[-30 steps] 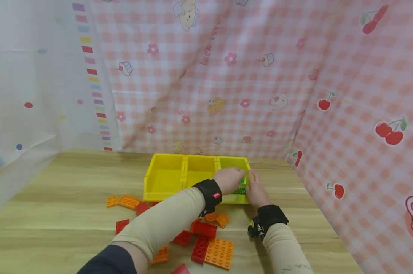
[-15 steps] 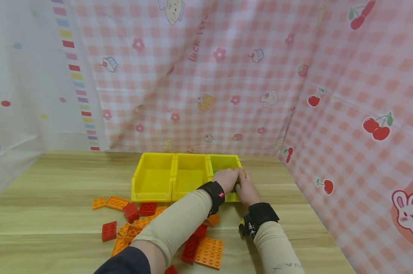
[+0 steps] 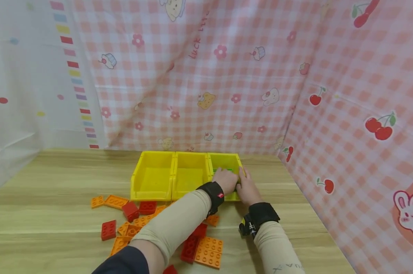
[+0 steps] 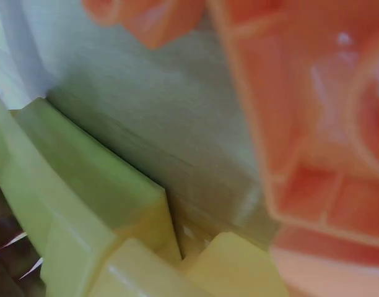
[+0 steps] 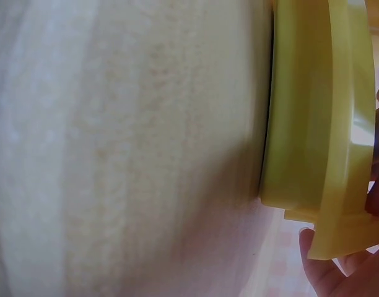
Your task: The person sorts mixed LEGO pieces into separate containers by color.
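Observation:
In the head view, my left hand [image 3: 225,180] reaches into the right compartment of a yellow three-part bin [image 3: 155,196]. Its fingers are hidden behind its back, so what they touch cannot be seen. A strip of green toy bricks [image 3: 227,170] shows just beyond the knuckles. My right hand [image 3: 249,189] grips the right side wall of that compartment, close beside the left hand. In the right wrist view, fingertips [image 5: 308,238] curl past the outside of the bin wall [image 5: 301,124]. The left wrist view has an underside of an orange brick [image 4: 270,124] very near the camera.
Orange and red building bricks lie loose in front of the bin, among them an orange plate [image 3: 209,251], a red brick [image 3: 108,230] and an orange brick [image 3: 116,202]. My left forearm hides some. Checked pink cloth [image 3: 192,76] hangs behind and at the right.
The head view has turned slightly right. My left hand has moved a little right inside the compartment, covering green bricks that showed between the hands. My right hand stays on the side wall.

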{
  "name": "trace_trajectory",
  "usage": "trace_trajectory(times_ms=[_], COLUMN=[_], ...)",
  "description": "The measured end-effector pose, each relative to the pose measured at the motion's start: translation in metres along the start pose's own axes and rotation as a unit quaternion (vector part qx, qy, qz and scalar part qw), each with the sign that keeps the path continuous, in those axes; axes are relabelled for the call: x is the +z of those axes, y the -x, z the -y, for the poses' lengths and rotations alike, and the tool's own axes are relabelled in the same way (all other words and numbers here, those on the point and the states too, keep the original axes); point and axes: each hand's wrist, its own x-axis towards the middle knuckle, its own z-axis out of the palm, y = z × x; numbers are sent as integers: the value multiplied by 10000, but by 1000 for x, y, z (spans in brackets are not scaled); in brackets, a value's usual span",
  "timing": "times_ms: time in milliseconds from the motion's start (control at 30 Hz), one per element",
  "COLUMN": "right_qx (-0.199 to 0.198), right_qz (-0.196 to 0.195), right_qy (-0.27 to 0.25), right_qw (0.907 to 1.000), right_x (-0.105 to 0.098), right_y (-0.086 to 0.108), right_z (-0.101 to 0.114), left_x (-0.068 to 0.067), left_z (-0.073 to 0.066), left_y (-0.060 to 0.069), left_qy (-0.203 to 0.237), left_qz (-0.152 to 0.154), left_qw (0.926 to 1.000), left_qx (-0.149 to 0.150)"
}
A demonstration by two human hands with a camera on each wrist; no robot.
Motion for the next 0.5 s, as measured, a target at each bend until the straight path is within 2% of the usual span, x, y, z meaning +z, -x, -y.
trace_trajectory(times_ms=[100,167,267,367,500], right_qx=[38,72,129,249,470], right_qz=[112,193,280,295,357], right_qy=[-1,-19,-35,-80,-149], right_qw=[9999,9998,9995,9992,9981], right_x=[1,1,2,1,2], right_y=[-2,-3,-4,-4,-4], right_z=[-1,-3,-4,-2,1], left_x=[-2,-5,-16,-36,-52], left_z=[6,12,27,49,94], left_y=[6,13,29,50,82], left_qy=[-26,-132,-390,-303,-55], left_qz=[-179,-466,-943,-1154,-1342], left_qw=[9997,9980,9917,9880,9869], left_qx=[182,398,778,981,893])
